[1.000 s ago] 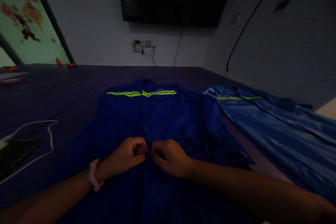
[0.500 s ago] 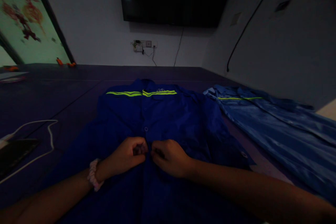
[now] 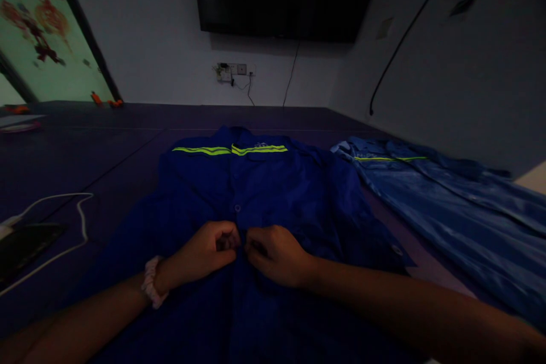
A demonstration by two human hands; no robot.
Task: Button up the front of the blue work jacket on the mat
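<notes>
Shirt [image 3: 264, 193] first: the dark blue work shirt lies flat on the bench [image 3: 85, 153], collar away from me, its yellow-green stripe [image 3: 230, 150] across the chest, and both my hands meet on its front strip just below a small button [image 3: 238, 208] that looks done up. My left hand [image 3: 209, 253] is curled shut, fingertips pinching the cloth edge on its side; my right hand [image 3: 275, 253] is curled the same way, pinching the opposite edge, and the two sets of fingertips almost touch. The light is poor and my knuckles hide the button between them, so I cannot tell whether it is through its hole. To do this well I judge I should keep the two edges overlapped squarely, hold the hole side taut with one hand and tip the button edgewise with the other, feeling for it more than looking. I should press the cloth lightly against the bench so the front does not bunch, and check that this button lines up with the one above, or the front will sit crooked. A lighter blue shirt [image 3: 447, 205] lies well apart to my right, and a white cable [image 3: 79, 213] with a dark phone [image 3: 25, 244] lies off to my left, clear of my arms
</notes>
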